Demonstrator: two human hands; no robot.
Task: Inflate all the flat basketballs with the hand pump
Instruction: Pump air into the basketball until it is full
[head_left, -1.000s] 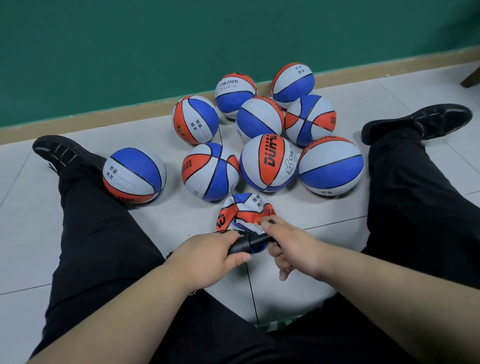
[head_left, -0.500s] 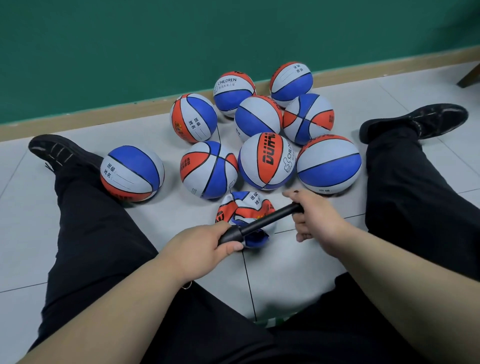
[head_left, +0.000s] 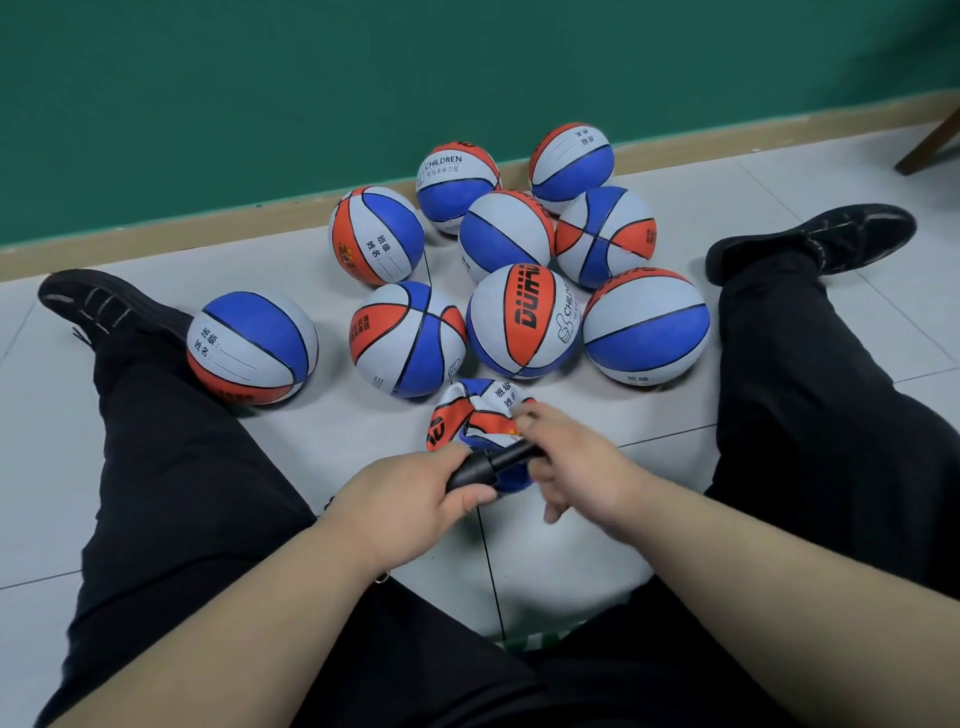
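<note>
We have the pump (head_left: 493, 462) in both hands. Our left hand (head_left: 410, 499) has its fingers (head_left: 440, 458) wrapped tight round the barrel. Our right hand (head_left: 576, 467), blurred, has its fingers (head_left: 556, 506) curled on the handle end, close up to the left fingers, so the stroke looks near its bottom. The flat ball (head_left: 478, 415) lies crumpled on the floor (head_left: 337, 431), just beyond and partly under our fingers. Whether the needle sits in its valve we cannot tell, as the hands hide it. Nine round balls (head_left: 519, 322) rest farther out past the fingers. To pump well, we judge the left fingers should pin the barrel steady. The right should drive straight along it in full strokes, lest the needle bend or slip out.
</note>
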